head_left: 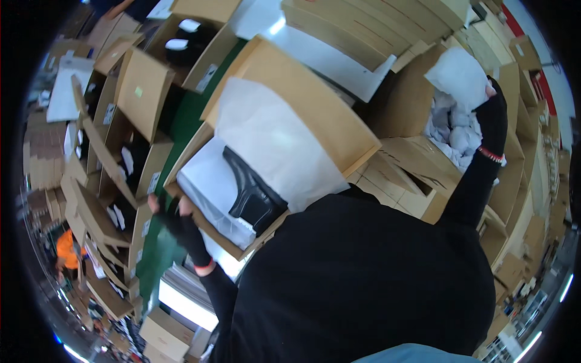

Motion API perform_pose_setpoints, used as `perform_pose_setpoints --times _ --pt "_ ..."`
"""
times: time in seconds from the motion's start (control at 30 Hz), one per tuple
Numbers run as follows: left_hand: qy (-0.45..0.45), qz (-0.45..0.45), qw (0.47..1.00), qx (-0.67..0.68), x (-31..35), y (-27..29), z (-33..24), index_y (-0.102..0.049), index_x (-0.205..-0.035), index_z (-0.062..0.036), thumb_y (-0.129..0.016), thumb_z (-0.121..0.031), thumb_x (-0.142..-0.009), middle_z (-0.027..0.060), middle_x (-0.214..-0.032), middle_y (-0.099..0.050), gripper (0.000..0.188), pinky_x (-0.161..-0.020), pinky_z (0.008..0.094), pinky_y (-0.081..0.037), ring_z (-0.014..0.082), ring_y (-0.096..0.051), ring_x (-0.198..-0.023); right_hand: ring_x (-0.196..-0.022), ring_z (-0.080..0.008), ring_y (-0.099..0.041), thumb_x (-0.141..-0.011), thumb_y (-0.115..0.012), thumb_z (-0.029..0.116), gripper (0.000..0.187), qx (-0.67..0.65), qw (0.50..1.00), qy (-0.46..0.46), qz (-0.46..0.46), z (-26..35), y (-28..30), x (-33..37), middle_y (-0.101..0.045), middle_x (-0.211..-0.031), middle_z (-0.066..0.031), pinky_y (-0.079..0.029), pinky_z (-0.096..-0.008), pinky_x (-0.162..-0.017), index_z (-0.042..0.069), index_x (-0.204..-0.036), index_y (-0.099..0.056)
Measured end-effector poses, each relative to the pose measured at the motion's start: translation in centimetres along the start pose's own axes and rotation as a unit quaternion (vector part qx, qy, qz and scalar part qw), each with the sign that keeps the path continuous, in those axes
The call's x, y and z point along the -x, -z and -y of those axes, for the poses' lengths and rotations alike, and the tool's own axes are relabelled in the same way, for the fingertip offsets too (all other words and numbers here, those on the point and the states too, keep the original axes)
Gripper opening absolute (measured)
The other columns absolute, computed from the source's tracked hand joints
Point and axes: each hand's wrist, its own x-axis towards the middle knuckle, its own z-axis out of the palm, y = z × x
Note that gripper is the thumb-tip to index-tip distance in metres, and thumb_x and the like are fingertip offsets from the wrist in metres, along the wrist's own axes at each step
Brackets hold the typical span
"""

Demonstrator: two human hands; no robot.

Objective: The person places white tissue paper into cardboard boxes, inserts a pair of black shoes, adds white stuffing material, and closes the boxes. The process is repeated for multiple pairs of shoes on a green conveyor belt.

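Observation:
A black ankle boot (253,195) lies on its side in an open cardboard shoe box (212,233), on white tissue paper (266,124) that spreads up over the raised lid (339,112). Beside the box's left edge is my left hand (181,227), in a black fingerless glove, its fingers apart and nothing in them. My right hand (495,115), gloved the same way, reaches far to the right and grips a wad of crumpled white paper (459,75). That wad is above a large carton (402,94) holding more crumpled paper balls (461,138).
At the left, several open shoe boxes (142,91) with black footwear and white paper stand along a green belt (189,115). A white table (260,21) carries stacked boxes (345,33) at the back. Cardboard boxes (511,175) line the right side. A person in orange (68,249) is far left.

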Motion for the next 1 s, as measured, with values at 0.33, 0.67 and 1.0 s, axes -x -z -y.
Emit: perform_pose_setpoints --times 0.33,0.67,1.0 --pt "-0.04 0.247 0.938 0.241 2.1 -5.0 -10.2 -0.029 -0.14 -0.0018 -0.073 -0.015 -0.069 0.0131 -0.125 -0.046 0.084 -0.098 0.0349 -0.039 0.0243 -0.048 -0.117 -0.084 -0.0104 -0.057 -0.08 -0.066 0.003 0.017 -0.323 0.853 -0.05 0.408 15.8 -29.2 14.5 -0.063 -0.092 -0.0065 -0.047 -0.0263 -0.077 0.003 -0.091 -0.054" --pt "-0.173 0.067 0.952 -0.244 -3.6 -5.2 7.2 -0.054 -0.112 -0.0099 -0.076 -0.021 -0.061 0.0127 -0.104 -0.055 0.057 -0.083 0.0449 -0.042 0.0321 -0.053 -0.097 -0.118 -0.0333 -0.05 -0.077 -0.074 0.035 0.081 0.286 0.931 0.079 0.21 6.1 -28.5 12.9 -0.052 -0.127 -0.0245 -0.039 -0.0398 -0.099 -0.006 -0.136 -0.037" --pt "-0.207 0.162 0.911 -0.318 -6.3 -12.7 13.5 -0.061 -0.11 -0.0072 -0.058 -0.018 -0.081 0.0165 -0.109 -0.059 0.031 -0.084 0.0425 -0.047 0.0325 -0.056 -0.102 -0.094 -0.0152 -0.05 -0.082 -0.066 0.016 0.066 -0.135 0.854 -0.121 0.487 13.3 -29.9 17.5 -0.053 -0.109 -0.01 -0.039 -0.0279 -0.081 -0.002 -0.139 -0.039"
